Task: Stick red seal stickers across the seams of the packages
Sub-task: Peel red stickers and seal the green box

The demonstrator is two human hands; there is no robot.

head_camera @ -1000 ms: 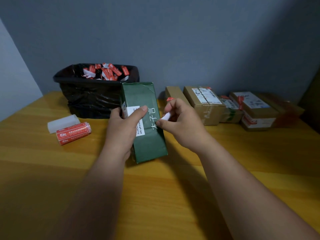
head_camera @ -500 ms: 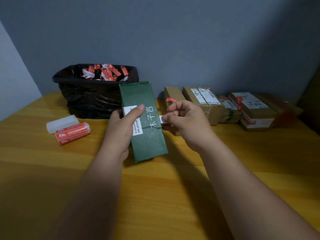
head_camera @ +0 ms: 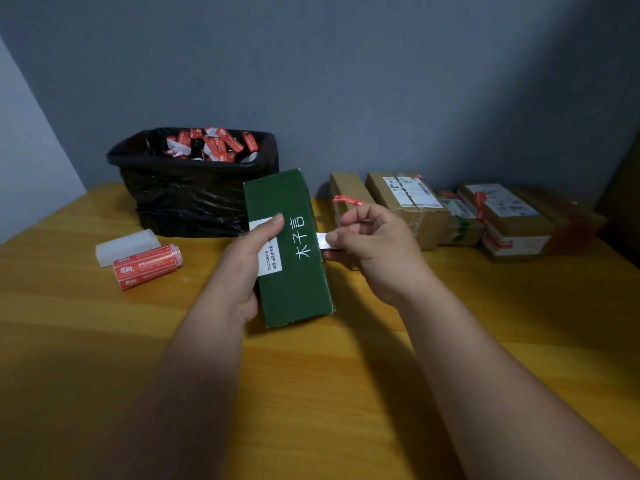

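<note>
A dark green box with white lettering and a white label stands tilted on the wooden table. My left hand grips its left edge, thumb lying across the label. Just right of the box, my right hand pinches a white backing strip between thumb and fingers. A red seal sticker pokes up above the right hand's fingers, peeled free at its far end. A red roll of stickers lies on the table at the left.
A black bag-lined bin holding several red and white sticker scraps stands behind the box. A translucent white case lies next to the roll. Several brown cardboard packages, some bearing red seals, line the wall at the right.
My right hand has drawn apart from the green box's edge and the red sticker now stands clear above its fingers, with the white backing strip showing. The box has tipped slightly.
</note>
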